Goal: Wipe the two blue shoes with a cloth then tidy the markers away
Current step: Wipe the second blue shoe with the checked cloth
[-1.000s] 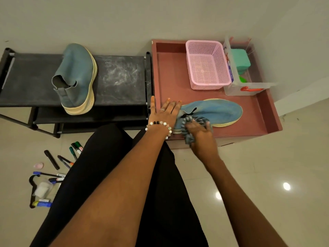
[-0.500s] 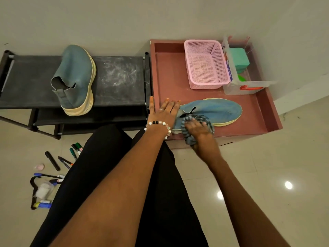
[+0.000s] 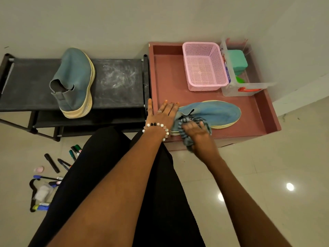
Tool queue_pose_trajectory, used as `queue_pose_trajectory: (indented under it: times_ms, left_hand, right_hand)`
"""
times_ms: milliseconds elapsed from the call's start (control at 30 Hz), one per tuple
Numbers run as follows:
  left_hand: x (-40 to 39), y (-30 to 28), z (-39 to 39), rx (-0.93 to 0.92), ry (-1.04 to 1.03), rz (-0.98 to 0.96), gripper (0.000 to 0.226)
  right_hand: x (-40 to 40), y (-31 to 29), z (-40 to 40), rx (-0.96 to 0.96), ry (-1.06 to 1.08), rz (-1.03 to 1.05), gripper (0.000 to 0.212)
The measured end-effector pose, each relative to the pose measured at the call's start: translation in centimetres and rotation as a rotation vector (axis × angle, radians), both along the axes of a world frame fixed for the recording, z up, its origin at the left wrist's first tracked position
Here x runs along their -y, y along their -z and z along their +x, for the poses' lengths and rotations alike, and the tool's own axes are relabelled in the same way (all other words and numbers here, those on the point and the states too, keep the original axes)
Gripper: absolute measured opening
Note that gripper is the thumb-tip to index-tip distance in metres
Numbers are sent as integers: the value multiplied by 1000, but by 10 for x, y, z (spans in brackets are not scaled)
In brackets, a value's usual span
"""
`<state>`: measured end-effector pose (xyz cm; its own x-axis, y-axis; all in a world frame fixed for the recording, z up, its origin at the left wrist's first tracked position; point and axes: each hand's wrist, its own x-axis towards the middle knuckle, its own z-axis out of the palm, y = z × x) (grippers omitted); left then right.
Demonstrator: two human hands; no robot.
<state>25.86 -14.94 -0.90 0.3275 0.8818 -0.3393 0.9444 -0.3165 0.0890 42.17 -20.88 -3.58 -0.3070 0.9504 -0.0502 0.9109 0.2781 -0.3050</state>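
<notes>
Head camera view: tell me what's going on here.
A person is wiping a blue shoe that lies in a red tray. The left hand lies flat, steadying the shoe's heel end, while the right hand presses a striped cloth onto it. The second blue shoe sits untouched on a black rack. The markers lie scattered on the floor, not yet tidied, and a pink basket stands in the tray.

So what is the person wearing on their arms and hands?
Both arms are bare, with no sleeves. The left hand has a thin ring on one finger, and a bead bracelet with white, clear, pinkish and black beads goes round that wrist. The right hand shows no jewellery here.
</notes>
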Motion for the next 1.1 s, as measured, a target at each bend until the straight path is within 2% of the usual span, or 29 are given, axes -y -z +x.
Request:
queue_pose_trajectory:
  times_ms: [100,200,300,400,500,600,700,800,933,1033,1100]
  left_hand:
    - [0,0,0,-1,-4,1,79]
    - [-1,0,0,-3,-8,0,81]
    - [-1,3,0,3,-5,15,74]
    - [0,3,0,-6,-5,6,86]
    - [1,-1,1,-10,-6,-15,87]
    - [1,1,1,-10,-13,-2,84]
    - [0,6,1,-9,-9,24,76]
    - [1,2,1,5,-8,-10,79]
    - [-1,-2,-1,37,-14,-55,87]
    - [-1,0,0,29,-11,-35,80]
    - [-2,2,0,39,-14,-27,78]
  right_hand:
    - [-6,-4,6,24,172,7,52]
    - [-4,-3,-35,24,293,-28,50]
    - [4,-9,-58,-53,169,-50,48]
    - [4,-13,-24,-53,58,-61,57]
    - [-5,-16,2,48,168,-18,55]
    - [-8,-19,-35,146,243,-77,51]
    - [0,-18,-61,80,152,-113,54]
    - [1,-25,-30,2,23,-186,63]
    - [-7,-31,12,123,178,-115,59]
    - [-14,-31,-22,139,260,-142,50]
    - [-9,-30,-53,60,220,-149,47]
